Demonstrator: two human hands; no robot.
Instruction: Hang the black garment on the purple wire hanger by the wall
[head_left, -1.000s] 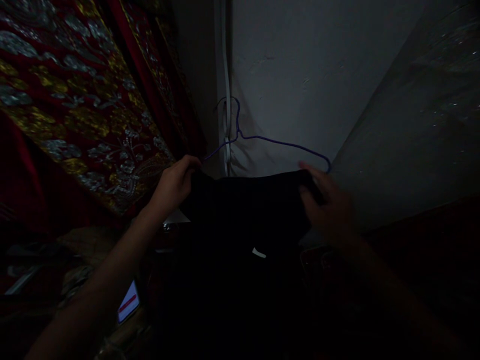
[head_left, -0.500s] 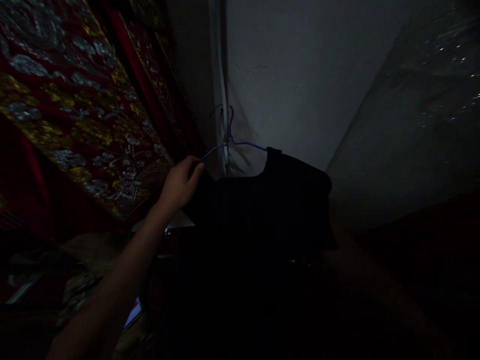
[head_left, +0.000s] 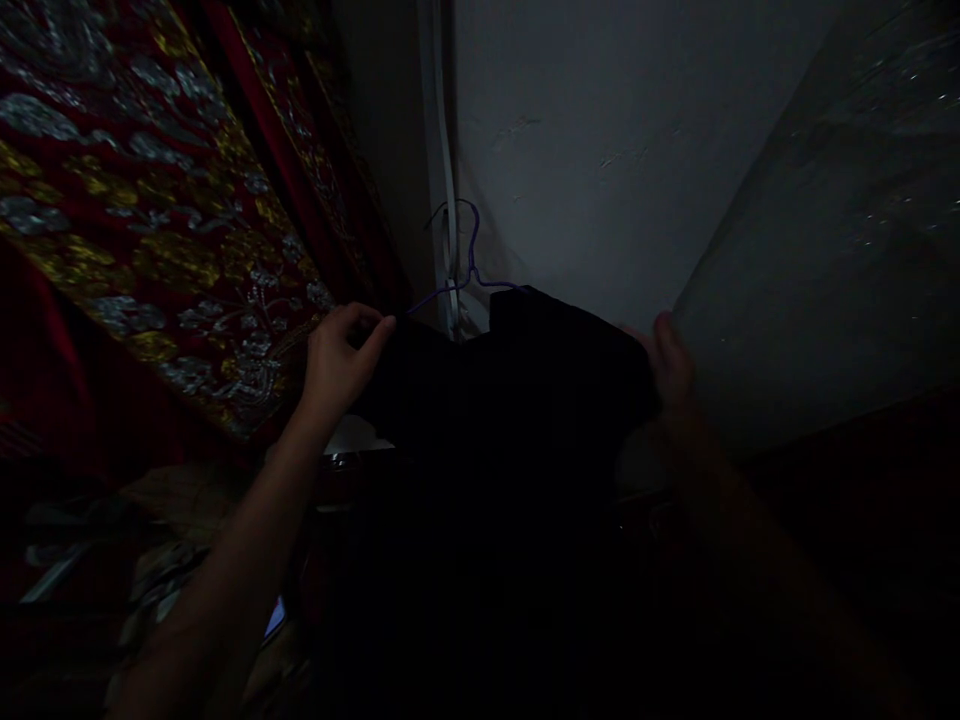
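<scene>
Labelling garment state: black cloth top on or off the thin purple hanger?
On: both arms of the thin purple hanger run into the black cloth top at the shoulders.

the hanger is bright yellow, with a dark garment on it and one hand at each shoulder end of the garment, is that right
Not quite: the hanger is purple, not bright yellow, as the head view shows. The dark garment is on it, with the left hand and right hand at its shoulder ends.
</scene>
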